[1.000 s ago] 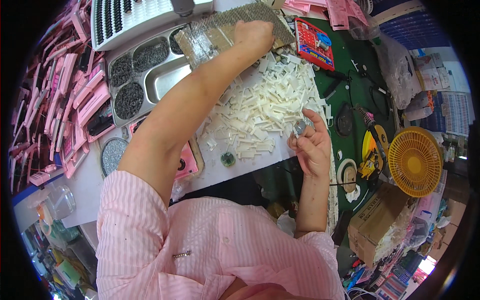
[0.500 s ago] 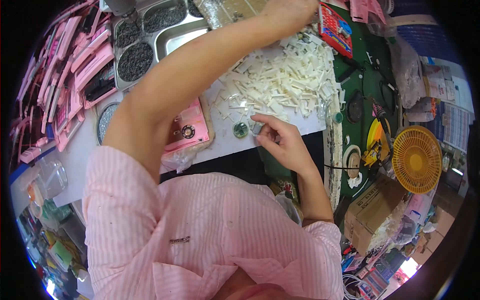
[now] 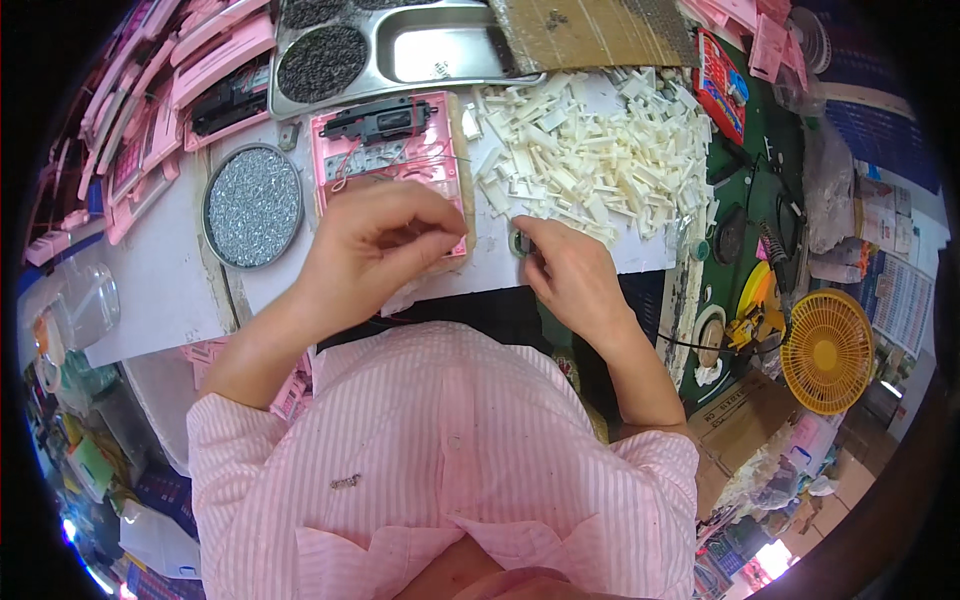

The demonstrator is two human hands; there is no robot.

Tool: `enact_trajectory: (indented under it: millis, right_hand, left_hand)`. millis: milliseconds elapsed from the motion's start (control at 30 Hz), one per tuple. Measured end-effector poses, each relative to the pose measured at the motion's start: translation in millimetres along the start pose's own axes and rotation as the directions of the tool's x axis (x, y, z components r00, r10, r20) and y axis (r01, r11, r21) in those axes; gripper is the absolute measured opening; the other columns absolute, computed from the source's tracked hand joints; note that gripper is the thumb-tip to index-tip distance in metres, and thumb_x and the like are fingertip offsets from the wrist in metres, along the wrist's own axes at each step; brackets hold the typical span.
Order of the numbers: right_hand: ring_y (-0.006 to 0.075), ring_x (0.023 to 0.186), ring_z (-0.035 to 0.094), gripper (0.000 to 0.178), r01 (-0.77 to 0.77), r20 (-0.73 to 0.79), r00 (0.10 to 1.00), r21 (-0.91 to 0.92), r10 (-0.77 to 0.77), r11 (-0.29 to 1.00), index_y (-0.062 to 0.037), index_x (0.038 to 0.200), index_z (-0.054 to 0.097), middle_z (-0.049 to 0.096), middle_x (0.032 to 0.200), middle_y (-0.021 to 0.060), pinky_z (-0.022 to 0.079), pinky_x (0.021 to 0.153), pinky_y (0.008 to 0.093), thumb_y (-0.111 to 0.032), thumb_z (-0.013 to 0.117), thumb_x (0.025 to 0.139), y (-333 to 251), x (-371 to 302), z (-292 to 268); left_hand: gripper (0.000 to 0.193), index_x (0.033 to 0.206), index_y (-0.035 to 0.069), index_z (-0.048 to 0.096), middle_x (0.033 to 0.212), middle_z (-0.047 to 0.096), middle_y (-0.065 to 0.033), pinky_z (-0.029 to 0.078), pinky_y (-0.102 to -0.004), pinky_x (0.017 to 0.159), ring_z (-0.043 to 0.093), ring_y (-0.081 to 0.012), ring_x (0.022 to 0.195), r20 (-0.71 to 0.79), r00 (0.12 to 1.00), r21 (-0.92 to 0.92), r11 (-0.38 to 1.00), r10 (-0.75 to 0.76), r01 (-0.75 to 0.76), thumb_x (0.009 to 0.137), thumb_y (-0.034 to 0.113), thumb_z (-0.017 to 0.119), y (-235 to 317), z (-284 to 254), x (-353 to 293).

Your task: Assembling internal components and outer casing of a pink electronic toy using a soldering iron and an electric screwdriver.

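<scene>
My left hand hovers over the near right part of an open pink plastic casing. Its thumb and forefinger come together near the casing's edge; whatever they pinch is too small to make out. In the casing lie a black mechanism, metal plates and thin red wires. My right hand rests on the white sheet with the fingers curled. Its forefinger tip covers part of a small round greenish disc. What lies under the curled fingers is hidden. Just beyond is a heap of small white plastic pieces.
A round tin of silvery screws stands left of the casing. Behind it sits a metal tray with dark small parts. Pink casings are piled at far left. A red package and a yellow basket are on the right.
My left hand has come back from the far right, beside the red package, to the pink casing. The casing now shows its opened inside. My right forefinger has moved onto the round disc.
</scene>
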State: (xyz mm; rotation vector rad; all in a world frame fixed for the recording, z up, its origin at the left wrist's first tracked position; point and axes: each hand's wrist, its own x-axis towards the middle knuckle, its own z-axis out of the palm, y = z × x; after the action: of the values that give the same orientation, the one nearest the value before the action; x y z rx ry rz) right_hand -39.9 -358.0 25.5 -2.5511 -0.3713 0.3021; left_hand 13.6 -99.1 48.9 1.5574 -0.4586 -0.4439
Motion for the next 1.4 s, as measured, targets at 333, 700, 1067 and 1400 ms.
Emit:
enact_trajectory:
  millis: [333,700,1067,1400]
  right_hand:
    - [0.0034,0.074,0.055,0.046,-0.105,0.007,0.987,0.778,0.159,0.619,0.0017,0.132,0.061,0.06,0.086,-0.0027,0.045,0.067,0.0193,0.005,0.069,0.087,-28,-8,-14]
    - [0.0064,0.088,0.06,0.049,-0.187,0.187,0.982,0.973,0.014,0.132,0.0034,0.137,0.055,0.066,0.102,0.0027,0.048,0.082,0.0213,0.006,0.069,0.09,-42,7,14]
    - [0.0081,0.075,0.059,0.055,0.267,-0.158,0.963,0.486,-0.217,0.832,-0.0004,0.136,0.056,0.063,0.085,0.0013,0.049,0.067,0.023,0.0,0.076,0.085,-39,2,21]
    - [0.0156,0.061,0.062,0.033,0.354,-0.227,0.934,0.466,-0.277,0.811,-0.0031,0.101,0.072,0.071,0.083,0.0072,0.048,0.055,0.0272,-0.008,0.088,0.072,-50,22,6]
  left_hand:
    - [0.024,0.11,0.001,0.064,0.096,0.068,-0.0052,0.055,-0.0251,0.073,0.066,-0.011,0.084,-0.186,0.979,-0.09,0.994,-0.084,0.068,0.088,-0.002,0.071,-26,28,-41]
    - [0.025,0.107,0.001,0.061,0.095,0.068,-0.0057,0.057,-0.0262,0.074,0.069,-0.0125,0.084,-0.199,0.978,-0.109,0.993,-0.06,0.038,0.086,-0.003,0.073,-28,31,-47]
    - [0.025,0.106,0.002,0.062,0.094,0.068,-0.0061,0.058,-0.0289,0.072,0.07,-0.0156,0.084,-0.26,0.965,-0.148,0.989,-0.016,-0.023,0.085,-0.002,0.074,-32,35,-48]
    - [0.026,0.098,0.004,0.066,0.095,0.071,-0.0083,0.057,-0.0366,0.07,0.071,-0.0266,0.082,-0.249,0.872,0.357,0.877,0.422,-0.322,0.075,-0.004,0.077,-36,23,-49]
